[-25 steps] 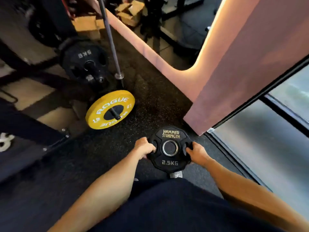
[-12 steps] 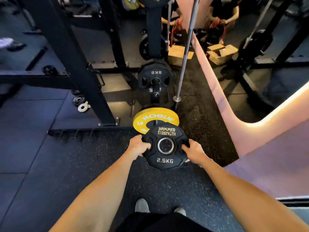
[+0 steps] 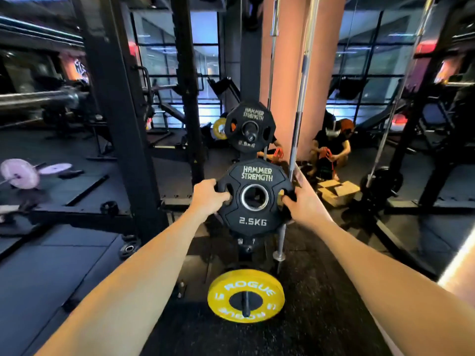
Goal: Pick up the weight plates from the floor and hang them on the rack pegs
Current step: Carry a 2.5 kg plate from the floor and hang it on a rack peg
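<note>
1. A black 2.5 kg plate (image 3: pixel 254 199), marked Hammer Strength, is held upright in the air in front of the rack post (image 3: pixel 250 73), off the floor, its face toward the camera.
2. The left hand (image 3: pixel 208 195) is closed on the plate's left edge, with fingers curled into the left grip slot.
3. The right hand (image 3: pixel 302 199) is closed on the right edge in the same way, fingertips hooked into the right slot.
4. Just above and behind the held plate, a second black plate (image 3: pixel 250 127) of the same make already hangs on an upper peg (image 3: pixel 249 133) of the post.
5. Below, a yellow Rogue plate (image 3: pixel 245 295) hangs on a low peg near the floor.
6. A short black peg (image 3: pixel 246 246) shows just under the held plate; whether the plate's centre hole is lined up with any peg is hard to tell, since the plate hides what is behind it.
7. A steel barbell (image 3: pixel 298 124) stands nearly upright just right of the post, its end by the floor.
</note>
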The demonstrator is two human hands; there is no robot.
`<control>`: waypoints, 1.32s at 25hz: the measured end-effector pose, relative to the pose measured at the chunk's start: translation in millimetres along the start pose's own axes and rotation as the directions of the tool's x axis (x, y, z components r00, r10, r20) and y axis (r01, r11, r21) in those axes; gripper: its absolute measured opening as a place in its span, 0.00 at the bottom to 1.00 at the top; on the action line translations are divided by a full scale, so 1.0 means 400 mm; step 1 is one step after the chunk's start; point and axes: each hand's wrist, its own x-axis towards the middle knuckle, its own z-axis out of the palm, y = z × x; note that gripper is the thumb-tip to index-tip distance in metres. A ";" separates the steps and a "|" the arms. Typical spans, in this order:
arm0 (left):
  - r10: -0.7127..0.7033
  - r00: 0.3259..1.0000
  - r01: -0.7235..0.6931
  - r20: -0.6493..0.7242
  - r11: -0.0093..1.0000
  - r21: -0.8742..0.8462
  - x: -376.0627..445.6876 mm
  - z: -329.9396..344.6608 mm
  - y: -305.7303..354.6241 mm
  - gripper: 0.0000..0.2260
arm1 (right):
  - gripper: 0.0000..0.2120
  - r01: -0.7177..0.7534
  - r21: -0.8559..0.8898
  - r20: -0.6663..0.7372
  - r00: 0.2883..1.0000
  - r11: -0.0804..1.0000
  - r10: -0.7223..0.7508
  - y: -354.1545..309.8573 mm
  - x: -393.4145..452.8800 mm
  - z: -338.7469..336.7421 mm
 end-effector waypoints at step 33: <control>0.197 0.974 -0.181 -0.115 0.974 0.138 0.575 -0.041 0.150 0.06 | 0.14 0.113 -0.050 -0.139 0.983 0.992 -0.119 -0.106 0.568 -0.054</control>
